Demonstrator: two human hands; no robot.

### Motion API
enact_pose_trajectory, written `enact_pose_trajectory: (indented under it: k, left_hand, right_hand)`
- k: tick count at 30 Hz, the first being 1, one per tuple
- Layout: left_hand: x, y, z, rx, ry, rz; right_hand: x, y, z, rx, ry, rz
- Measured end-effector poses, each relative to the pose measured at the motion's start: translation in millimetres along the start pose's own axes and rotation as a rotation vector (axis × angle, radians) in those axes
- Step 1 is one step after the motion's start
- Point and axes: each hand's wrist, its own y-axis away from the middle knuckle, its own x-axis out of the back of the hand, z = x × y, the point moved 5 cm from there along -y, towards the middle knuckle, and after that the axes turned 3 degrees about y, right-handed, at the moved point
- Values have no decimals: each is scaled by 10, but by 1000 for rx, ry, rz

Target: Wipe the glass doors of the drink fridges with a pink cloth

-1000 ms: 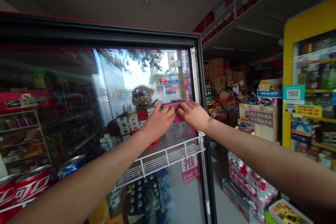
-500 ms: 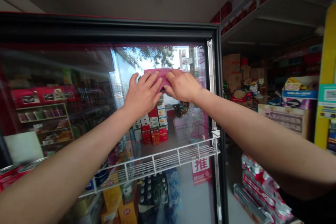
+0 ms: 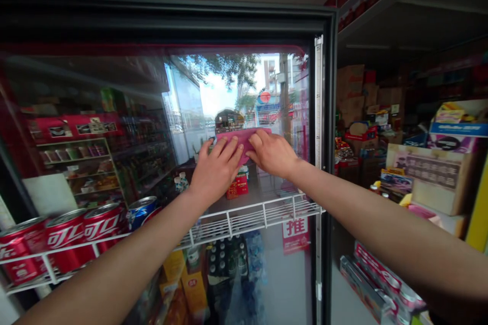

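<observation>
A pink cloth [image 3: 247,136] lies pressed against the fridge door's glass [image 3: 263,78], above the white wire shelf [image 3: 251,217]. My left hand [image 3: 217,168] presses on the cloth's left part, its fingers bent a little over it. On the cloth's right part is my right hand [image 3: 275,154], with its fingers curled round the edge. Both arms reach up and forward, and the hands are close together. The black door frame [image 3: 331,111] runs above and to the right of them.
Red cola cans [image 3: 101,223] and a blue can [image 3: 142,210] stand on the shelf at left. A white rail [image 3: 319,127] runs down the door's right side. Cardboard boxes [image 3: 430,172] and packed bottles [image 3: 392,284] stand to the right. Street and shop shelves are reflected in the glass.
Both hands have slid down the glass with the pink cloth, closer to the wire shelf. The view has shifted, and more cans show at the left.
</observation>
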Motion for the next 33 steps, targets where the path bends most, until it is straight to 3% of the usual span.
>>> enact_pose_trajectory:
  k: [7,13,18,27,30,33]
  left_hand:
    - [51,336,165,-42,76,-135]
    - [103,328,54,-125,-67,-129]
    - [231,130,-336,-93,-135,-74]
    - [711,-613,-1478,78,-118,39]
    - [793,-661,-1681,111,-47,43]
    - [763,-492,-1721,117,-47,52]
  right_hand:
    - [-154,416,-262,248,8,-145]
    - [-122,284,-326,306,51,-138]
    - [151,-179,-279,261,67,-32]
    - [899,-1499,-184,107,22,231]
    - [966,-1709,-241,57,-29,266]
    - [890,-1705,-369,34,-65,254]
